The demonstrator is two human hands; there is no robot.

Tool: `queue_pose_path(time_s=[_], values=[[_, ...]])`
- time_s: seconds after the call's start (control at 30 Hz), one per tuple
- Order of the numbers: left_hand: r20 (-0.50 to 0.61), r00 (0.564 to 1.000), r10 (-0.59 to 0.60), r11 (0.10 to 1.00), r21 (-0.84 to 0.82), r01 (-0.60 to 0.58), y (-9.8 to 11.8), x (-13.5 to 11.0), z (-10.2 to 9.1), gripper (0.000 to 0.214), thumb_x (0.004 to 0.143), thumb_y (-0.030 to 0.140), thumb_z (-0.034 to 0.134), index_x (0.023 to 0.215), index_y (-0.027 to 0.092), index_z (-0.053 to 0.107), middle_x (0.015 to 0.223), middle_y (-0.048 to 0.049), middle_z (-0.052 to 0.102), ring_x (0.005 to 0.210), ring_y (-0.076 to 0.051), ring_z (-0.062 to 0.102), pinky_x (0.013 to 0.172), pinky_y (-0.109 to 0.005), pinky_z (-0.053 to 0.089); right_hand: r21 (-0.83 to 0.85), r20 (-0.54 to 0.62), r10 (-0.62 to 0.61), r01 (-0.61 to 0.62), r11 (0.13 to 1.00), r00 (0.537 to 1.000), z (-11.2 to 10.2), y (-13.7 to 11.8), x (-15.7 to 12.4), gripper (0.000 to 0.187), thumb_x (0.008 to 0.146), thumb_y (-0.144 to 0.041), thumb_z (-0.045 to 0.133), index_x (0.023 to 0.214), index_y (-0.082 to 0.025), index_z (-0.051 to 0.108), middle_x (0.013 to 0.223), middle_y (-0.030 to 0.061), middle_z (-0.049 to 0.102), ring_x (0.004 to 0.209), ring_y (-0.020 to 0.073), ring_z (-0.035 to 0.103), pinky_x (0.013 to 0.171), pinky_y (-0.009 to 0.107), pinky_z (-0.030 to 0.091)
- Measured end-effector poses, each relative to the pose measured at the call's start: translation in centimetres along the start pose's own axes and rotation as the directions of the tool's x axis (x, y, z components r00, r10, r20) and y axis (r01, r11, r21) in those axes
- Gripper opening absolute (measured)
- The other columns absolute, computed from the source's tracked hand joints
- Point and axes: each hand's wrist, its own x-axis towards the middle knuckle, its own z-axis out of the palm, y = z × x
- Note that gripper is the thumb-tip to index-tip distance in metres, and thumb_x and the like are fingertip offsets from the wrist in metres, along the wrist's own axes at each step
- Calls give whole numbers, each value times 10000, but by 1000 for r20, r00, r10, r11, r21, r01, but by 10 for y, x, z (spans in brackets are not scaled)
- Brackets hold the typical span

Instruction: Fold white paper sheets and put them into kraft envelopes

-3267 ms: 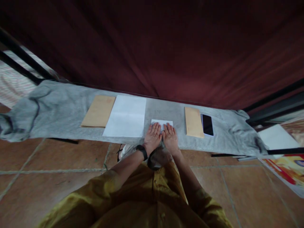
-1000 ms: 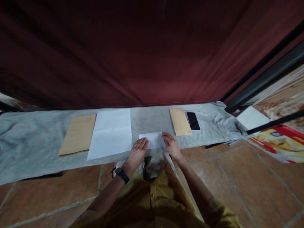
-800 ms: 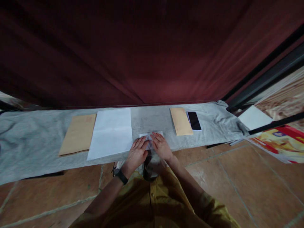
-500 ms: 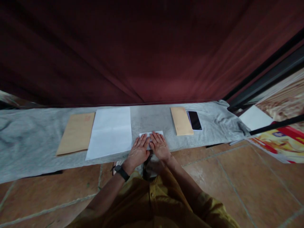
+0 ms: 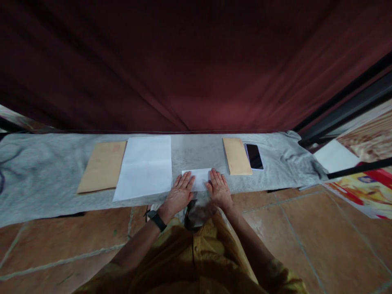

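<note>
A small folded sheet of white paper lies near the front edge of the cloth-covered surface, between my two hands. My left hand rests flat on its left side, fingers stretched out. At the paper's right edge, my right hand lies flat with its fingers extended. To the left is a larger white sheet stack, slightly overlapping or touching a big brown envelope. Right of my hands sits a smaller brown envelope, beside a dark-screened phone.
A grey cloth covers the long narrow surface. Behind it hangs a dark red curtain. At the right stand a dark metal frame and a red and yellow printed box. Tiles form the floor.
My right hand has slid right across the small folded paper to its right edge, uncovering its middle. My left hand stays on the left side. The view has shifted slightly.
</note>
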Motion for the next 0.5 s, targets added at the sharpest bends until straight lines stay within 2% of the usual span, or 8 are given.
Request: queue_pose_path(time_s=[0.23, 0.37, 0.5], values=[[26, 1000, -3, 1000, 22, 2, 13, 12, -5, 532, 950, 210, 455, 1477, 139, 461, 1597, -156, 402, 1502, -284, 337, 1239, -555, 235, 51, 70, -190, 186, 981, 979, -5, -3, -2, 575, 1035, -417, 428, 1554, -175, 378, 1607, 123, 384, 1502, 279, 325, 1241, 544, 219], [58, 998, -11, 997, 71, 6, 21, 15, -6, 532, 944, 211, 460, 1464, 99, 482, 1566, -188, 440, 1487, -313, 360, 1245, -592, 193, 27, 89, -218, 216, 976, 972, 2, 2, -5, 560, 1044, -385, 407, 1550, -146, 379, 1606, 154, 376, 1497, 272, 334, 1231, 521, 246], [109, 994, -19, 989, 146, 3, 39, 18, -3, 534, 930, 105, 407, 1453, 63, 503, 1527, -217, 481, 1461, -304, 407, 1240, -546, 261, -10, 64, -241, 242, 970, 969, 7, 5, -6, 549, 1045, -346, 400, 1555, -145, 371, 1615, 163, 356, 1503, 278, 319, 1225, 535, 247]])
